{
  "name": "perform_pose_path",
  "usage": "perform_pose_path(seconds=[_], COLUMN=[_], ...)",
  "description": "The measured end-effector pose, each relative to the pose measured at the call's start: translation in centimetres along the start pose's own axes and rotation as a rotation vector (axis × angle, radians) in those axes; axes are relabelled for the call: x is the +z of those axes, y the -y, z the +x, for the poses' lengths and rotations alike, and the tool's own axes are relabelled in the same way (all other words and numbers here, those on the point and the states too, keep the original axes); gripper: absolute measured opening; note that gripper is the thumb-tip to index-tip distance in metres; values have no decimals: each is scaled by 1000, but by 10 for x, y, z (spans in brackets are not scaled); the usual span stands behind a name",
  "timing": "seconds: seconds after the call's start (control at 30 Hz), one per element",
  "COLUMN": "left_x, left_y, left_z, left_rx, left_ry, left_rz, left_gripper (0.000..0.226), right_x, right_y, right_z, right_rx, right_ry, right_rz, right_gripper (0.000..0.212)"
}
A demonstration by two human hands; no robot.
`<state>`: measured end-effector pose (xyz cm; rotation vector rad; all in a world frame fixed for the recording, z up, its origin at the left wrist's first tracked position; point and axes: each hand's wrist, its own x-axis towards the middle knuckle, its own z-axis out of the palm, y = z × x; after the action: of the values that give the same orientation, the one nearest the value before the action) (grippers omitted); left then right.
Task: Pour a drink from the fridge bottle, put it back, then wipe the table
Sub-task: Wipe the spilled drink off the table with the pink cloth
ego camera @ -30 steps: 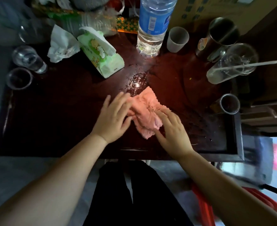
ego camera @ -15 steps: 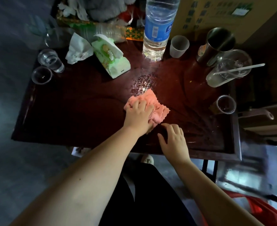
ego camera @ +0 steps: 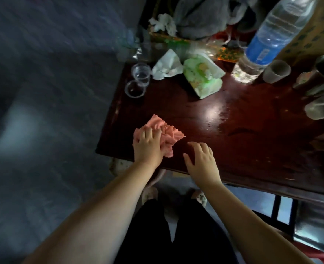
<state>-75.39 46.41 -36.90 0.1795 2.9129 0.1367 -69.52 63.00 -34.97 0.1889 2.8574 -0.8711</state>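
Two hands were over the dark red table (ego camera: 252,153); the left hand (ego camera: 147,147) pressed down on a bunched pink cloth (ego camera: 168,134) near the table's near left corner, fingers bent into the fabric and gripping it; the right hand (ego camera: 201,162) rested just beside the cloth, fingers spread and slightly bent, holding nothing; a water bottle (ego camera: 271,35) stood at the far edge, near a green tissue pack (ego camera: 203,79); two clear cups (ego camera: 140,74) sat at the far left.
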Motion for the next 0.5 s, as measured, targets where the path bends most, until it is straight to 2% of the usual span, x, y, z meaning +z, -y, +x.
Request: perform_pose_path(seconds=[0.2,0.33,0.5], left_x=[-7,-8,-16], left_y=[61,68,70], left_z=[1,2,4], left_rx=[-124,-145,-95], left_ry=[27,37,194], left_rz=[-69,-60,-91], left_gripper=[68,61,68], right_x=[35,38,30], right_y=[68,74,64], right_z=[16,15,5], right_rx=[-22,30,96], right_ry=[41,93,149], right_rz=[17,-19,-81], right_gripper=[42,44,45])
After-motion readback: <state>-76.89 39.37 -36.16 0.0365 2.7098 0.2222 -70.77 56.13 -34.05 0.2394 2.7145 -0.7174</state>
